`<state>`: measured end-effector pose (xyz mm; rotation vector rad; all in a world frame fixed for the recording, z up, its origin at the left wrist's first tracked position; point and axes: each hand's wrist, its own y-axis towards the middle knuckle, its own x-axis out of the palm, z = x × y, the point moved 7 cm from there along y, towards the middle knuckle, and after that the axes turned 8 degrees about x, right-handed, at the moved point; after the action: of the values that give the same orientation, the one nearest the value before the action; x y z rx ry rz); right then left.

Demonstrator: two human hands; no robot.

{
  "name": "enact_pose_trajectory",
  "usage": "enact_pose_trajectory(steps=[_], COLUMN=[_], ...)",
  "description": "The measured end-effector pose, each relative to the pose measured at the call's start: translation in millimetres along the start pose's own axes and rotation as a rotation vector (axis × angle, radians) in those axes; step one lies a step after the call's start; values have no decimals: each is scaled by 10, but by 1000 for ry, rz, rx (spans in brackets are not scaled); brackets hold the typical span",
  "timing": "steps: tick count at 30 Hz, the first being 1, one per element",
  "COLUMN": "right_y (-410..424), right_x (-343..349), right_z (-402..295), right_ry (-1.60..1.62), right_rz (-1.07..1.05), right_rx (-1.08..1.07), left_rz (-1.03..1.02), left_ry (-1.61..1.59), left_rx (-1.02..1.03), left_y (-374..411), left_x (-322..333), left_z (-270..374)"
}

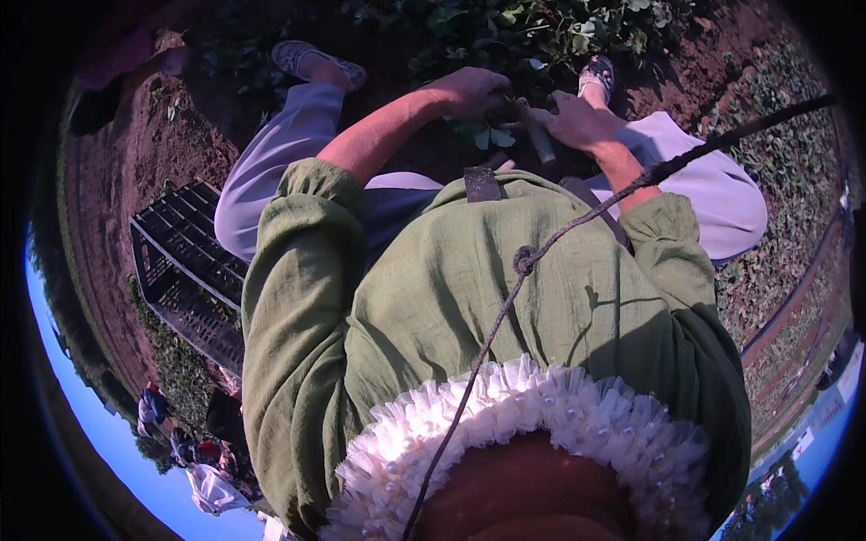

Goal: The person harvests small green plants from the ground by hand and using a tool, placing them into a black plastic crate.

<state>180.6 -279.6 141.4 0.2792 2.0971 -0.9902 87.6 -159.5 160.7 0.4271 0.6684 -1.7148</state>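
My left hand [473, 91] is over the ground between my feet, its fingers curled down at the edge of green leafy plants [497, 137]. Shade hides its fingertips, so whether it grips a stem does not show. To its right is my right hand [578, 123], thumb and fingers around a short stick-like handle [540, 138], perhaps wooden. The handle's lower end points back towards my body. Its other end lies close to my left fingers, and any blade there is not visible.
A black plastic crate [186, 250] stands on the soil to my left. A dark knotted cord [524, 260] hangs across the view. Dense low plants [575, 34] grow ahead. Other people [152, 406] are at the lower left; pink clothing [111, 64] shows at the upper left.
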Motion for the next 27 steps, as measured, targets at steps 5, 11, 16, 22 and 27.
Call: enact_pose_trajectory(steps=[5,11,16,22,27], right_y=[-30,260,108,-156,-410], right_x=[543,373,231,-18,-199], right_z=[-38,308,122,168,55], right_ry=[477,714,505,427,322], right_rz=[-434,-451,-426,-367,-216], right_rx=[280,500,399,341,88], left_rz=[-313,15,70,62,168], left_ry=[109,236,179,276,312], left_rx=[-124,-280,-176,-228,-296], left_y=[1,-130,-99,-72,-19], left_x=[953,1000,994,1036,1090], left_z=[-372,-1342,-1287,-1006,-1031])
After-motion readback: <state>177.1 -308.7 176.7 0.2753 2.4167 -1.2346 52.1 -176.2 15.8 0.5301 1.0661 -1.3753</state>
